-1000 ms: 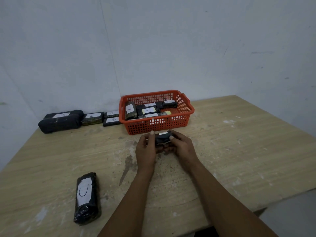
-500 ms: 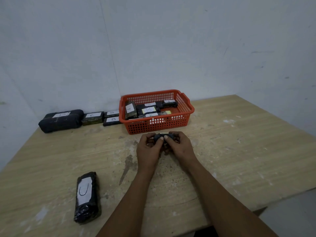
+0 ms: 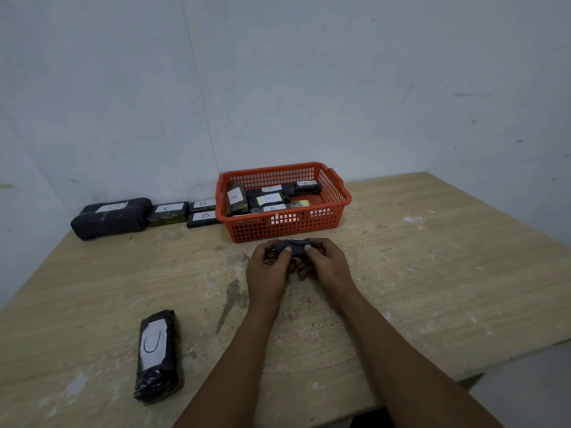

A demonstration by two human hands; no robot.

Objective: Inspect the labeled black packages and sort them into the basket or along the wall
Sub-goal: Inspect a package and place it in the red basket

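Both hands meet at centre table; left hand (image 3: 268,268) and right hand (image 3: 324,263) each pinch a small black package (image 3: 293,246) between thumb and fingers, label not visible; it sits just short of the orange basket (image 3: 285,225), at 12 o'clock. Basket holds several labeled packages; four more line the wall at 10 o'clock. Left to sort, likely: this one, plus the package marked C (image 3: 158,355) at 7 o'clock.
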